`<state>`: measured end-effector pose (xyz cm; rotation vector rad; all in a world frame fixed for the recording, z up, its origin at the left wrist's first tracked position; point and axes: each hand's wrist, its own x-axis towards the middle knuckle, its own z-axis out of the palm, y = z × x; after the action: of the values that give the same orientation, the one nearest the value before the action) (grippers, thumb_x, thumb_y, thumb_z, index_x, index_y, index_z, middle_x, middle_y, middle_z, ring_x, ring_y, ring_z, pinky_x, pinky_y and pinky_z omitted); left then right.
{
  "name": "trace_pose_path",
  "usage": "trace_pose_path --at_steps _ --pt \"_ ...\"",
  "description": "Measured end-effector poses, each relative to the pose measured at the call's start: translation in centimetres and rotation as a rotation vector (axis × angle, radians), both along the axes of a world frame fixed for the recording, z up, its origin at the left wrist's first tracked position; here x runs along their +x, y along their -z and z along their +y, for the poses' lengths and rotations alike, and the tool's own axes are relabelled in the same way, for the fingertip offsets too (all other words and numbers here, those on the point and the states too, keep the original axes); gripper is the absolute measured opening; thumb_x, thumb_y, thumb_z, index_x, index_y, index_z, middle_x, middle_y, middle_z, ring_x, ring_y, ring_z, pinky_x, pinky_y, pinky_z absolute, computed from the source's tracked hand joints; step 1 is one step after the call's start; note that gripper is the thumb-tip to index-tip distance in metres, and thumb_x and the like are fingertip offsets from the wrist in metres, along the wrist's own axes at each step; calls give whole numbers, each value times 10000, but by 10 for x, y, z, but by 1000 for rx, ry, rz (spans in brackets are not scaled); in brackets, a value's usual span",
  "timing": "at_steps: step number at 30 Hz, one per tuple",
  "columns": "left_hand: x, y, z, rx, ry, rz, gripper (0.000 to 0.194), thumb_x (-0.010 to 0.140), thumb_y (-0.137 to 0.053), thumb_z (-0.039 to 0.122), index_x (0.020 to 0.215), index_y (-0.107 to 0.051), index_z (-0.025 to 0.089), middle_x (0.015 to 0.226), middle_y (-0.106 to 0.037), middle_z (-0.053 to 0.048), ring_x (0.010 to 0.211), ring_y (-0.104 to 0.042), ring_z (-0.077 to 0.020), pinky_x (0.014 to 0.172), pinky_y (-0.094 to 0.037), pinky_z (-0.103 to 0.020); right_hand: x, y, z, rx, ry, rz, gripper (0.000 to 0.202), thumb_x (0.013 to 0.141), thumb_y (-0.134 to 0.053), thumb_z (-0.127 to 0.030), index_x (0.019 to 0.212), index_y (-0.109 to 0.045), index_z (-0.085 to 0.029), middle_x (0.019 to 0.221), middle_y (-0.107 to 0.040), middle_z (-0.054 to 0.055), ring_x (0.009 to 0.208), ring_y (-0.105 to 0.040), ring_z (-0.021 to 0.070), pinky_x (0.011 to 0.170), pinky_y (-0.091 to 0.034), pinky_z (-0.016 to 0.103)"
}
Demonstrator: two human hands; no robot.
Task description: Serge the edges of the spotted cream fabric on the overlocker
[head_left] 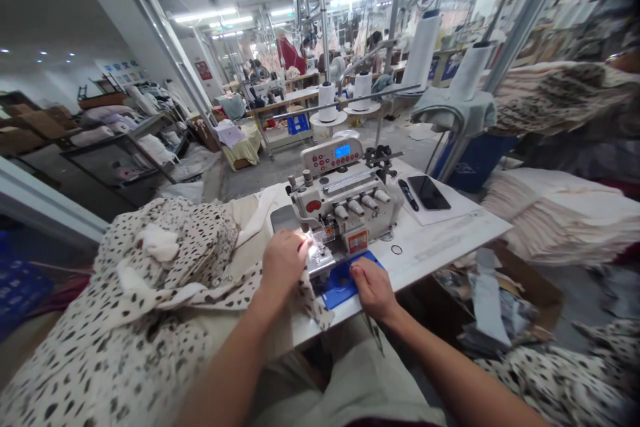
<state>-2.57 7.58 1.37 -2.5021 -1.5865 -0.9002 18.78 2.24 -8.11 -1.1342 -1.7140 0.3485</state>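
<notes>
Here spotted fabric (312, 301) lies under the left hand (285, 257), near the curled right hand (373, 287), grips unclear.

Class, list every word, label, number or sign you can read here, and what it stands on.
Blue wall lettering: seems to end "文化"; the rest is uncertain.
Too small or blurred to read:
Overlock machine: its blue display, orange label and red oval badge.
Red wall notice.
Marking on the blue bin.
</notes>
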Motion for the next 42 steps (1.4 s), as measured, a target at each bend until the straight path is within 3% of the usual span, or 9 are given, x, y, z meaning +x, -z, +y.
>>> trace_pose_path --at_steps 8,13,16,19,24,28,32,35,42 --pt "-5 -5 -25 -43 -96 65 199 941 -540 253 883 -725 207 1011 -690 -67 971 -583 -225 902 -456 -384 1 4 -2 -20 -30 11 351 1020 -333 -342 786 -553 -199 717 -536 25 673 -519 167 656 -397 292" --pt "-13 -7 -49 -49 -107 74 206 948 -515 250 951 -713 196 1081 -617 -97 965 -567 -219 903 -474 -377 1 6 0 -58 -67 -29 344 938 -528 -473 718 -517 -209 629 -512 -16 572 -483 144 565 -361 267" --pt "-13 -12 -61 -99 -141 58 180 929 -549 263 1027 -697 230 1073 -609 -85 947 -587 -209 870 -481 -351 -1 5 3 -95 -140 -38 345 967 -510 -407 690 -550 -204 610 -545 -11 566 -512 141 565 -371 261" --pt "-5 -14 -73 -205 -146 22 142 917 -563 263 991 -680 230 951 -612 -53 840 -603 -178 774 -480 -299 -5 0 5 -97 -273 23 293 997 -466 -338 824 -656 -198 721 -638 23 660 -593 160 626 -434 268" --pt "32 0 -83 -273 40 -68 124 892 -564 172 930 -677 206 887 -644 -40 840 -616 -178 783 -492 -297 -8 -4 4 -12 -410 136 195 979 -513 -306 986 -681 -207 857 -660 51 785 -620 185 716 -493 298" --pt "58 14 -78 -230 143 -118 285 887 -529 107 1128 -650 198 1023 -683 -75 948 -635 -211 876 -525 -354 1 4 7 -20 -299 262 182 974 -519 -308 1019 -663 -206 967 -683 73 894 -644 205 814 -520 331" --pt "58 15 -72 -189 205 -181 337 879 -520 88 1173 -642 200 1096 -712 -87 1011 -657 -223 928 -533 -384 7 12 8 -46 -188 298 185 954 -557 -340 1035 -644 -197 989 -685 80 926 -651 219 844 -533 361" --pt "38 -3 -74 -225 203 -274 325 818 -582 79 1102 -676 205 1045 -740 -60 952 -684 -199 885 -556 -340 3 10 1 -4 -161 195 184 917 -620 -356 1016 -624 -201 990 -679 86 933 -644 231 840 -533 379" --pt "-55 -84 -82 -221 100 -256 241 772 -588 113 958 -722 188 912 -746 -12 810 -679 -131 755 -547 -237 -40 11 -31 102 -180 -169 360 895 -641 -336 1217 -565 -196 1091 -670 119 953 -655 239 791 -540 337"
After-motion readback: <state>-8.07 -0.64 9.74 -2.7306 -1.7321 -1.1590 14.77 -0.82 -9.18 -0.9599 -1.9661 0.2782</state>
